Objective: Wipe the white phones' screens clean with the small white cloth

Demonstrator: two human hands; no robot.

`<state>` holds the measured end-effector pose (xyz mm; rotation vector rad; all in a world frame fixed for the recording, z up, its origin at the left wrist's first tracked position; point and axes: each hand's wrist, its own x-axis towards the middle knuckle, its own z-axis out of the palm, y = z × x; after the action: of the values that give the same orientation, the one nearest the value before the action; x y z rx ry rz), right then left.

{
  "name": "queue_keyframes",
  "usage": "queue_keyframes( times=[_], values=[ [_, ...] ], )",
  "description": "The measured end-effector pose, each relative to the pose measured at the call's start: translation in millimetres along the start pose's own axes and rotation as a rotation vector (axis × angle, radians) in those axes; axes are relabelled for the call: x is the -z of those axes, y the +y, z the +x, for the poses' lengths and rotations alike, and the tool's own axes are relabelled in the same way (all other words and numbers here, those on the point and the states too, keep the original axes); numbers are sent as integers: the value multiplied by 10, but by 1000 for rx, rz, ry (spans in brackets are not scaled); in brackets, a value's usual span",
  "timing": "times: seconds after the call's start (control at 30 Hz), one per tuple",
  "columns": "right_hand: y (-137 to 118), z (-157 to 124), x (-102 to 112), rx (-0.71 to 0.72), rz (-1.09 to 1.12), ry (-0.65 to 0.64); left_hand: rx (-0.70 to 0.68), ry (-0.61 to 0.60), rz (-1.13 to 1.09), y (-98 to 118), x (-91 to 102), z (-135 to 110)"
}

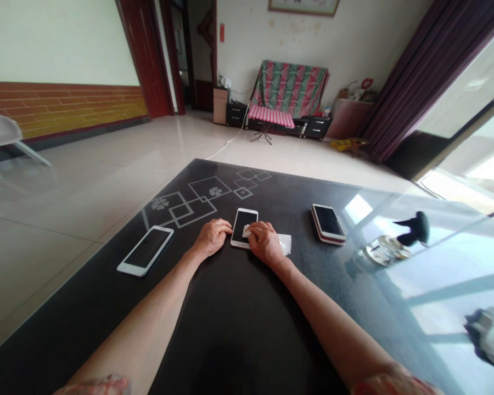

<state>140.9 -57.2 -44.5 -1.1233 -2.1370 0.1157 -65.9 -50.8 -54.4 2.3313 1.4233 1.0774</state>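
Both hands are working at the middle of the black table (290, 192), apart from each other with the phone (240, 222) between them. Left hand (211, 239) is resting with curled fingers at the phone's left edge; can't tell whether it is pressing or just sitting beside it. Right hand (267, 244) is pinching a white scrap (245, 232) down on the lower right of the screen, and a zigzag-edged white sheet (285, 242) is poking out on that hand's right; can't tell if the two are one piece. Phone is lying flat, face up, screen dark.

Risks, judging: tabletop is looking glossy, so a hard push from the right while the left isn't bracing could be sliding the phone away. Loose sheet might be catching under the wrist. White phone (148, 249) on the left is lying near the table's left edge; a wide left elbow could be nudging it off. Phone stack (328, 221) on the right might be slipping if bumped. Spray bottle (387, 250) farther right is sitting in reach of a wide swing; can't tell if upright.

Writing: no brand or label is showing legibly on phones or bottle. Red strip (222, 32) on the far wall is appearing too small to read.
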Motion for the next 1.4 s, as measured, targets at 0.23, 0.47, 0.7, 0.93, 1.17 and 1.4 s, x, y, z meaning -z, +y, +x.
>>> queue_keyframes(
  times=[0.23, 0.47, 0.7, 0.93, 1.17, 1.4],
  values=[
    [303, 304, -154, -81, -96, 96, -1, 0, -13, 3, -5, 4],
    [409, 496, -248, -165, -124, 100, 3, 16, -33, 0, -19, -5],
    [440, 565, -263, -177, -122, 140, 4, 8, -38, 16, -1, -2],
    [435, 557, -271, -176, -126, 137, -4, 15, -43, 26, -2, -8],
    [440, 561, -280, -186, -129, 132, -4, 17, -38, 28, 6, -10],
    [443, 557, -287, -190, -118, 142, -13, 20, -31, 20, -1, -5]
  ],
)
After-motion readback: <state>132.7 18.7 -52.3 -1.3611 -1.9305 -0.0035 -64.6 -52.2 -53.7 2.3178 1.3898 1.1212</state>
